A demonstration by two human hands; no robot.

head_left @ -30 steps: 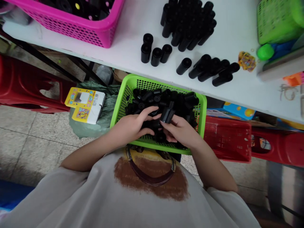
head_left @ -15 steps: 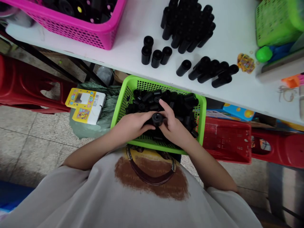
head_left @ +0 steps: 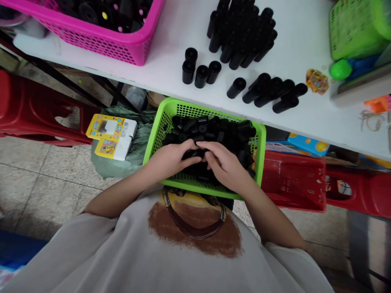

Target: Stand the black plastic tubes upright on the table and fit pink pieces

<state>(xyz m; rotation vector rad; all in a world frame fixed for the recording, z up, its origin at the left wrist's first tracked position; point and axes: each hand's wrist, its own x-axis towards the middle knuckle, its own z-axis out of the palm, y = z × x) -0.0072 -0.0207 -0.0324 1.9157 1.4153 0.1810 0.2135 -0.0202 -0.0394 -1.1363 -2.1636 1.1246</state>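
My left hand [head_left: 172,160] is closed around a black plastic cylinder [head_left: 192,154], over the green basket [head_left: 261,162]. Most of that piece is hidden by the fingers. From the other side my right hand [head_left: 224,165] meets it, its fingers curled together over the top at the left fingertips. Below both hands the basket is filled with loose black cylindrical parts [head_left: 214,124], lying at all angles.
On the white table [head_left: 171,36] stand a dense group of black cylinders [head_left: 241,32] and smaller groups nearer the edge. A pink basket [head_left: 106,44] is at the left, a green bin [head_left: 354,28] at the right. Red stools and a red crate [head_left: 293,183] flank the basket.
The cylinder stood with its round end facing up between my hands; now it is mostly covered. My right fingers have folded inward over it, against my left hand.
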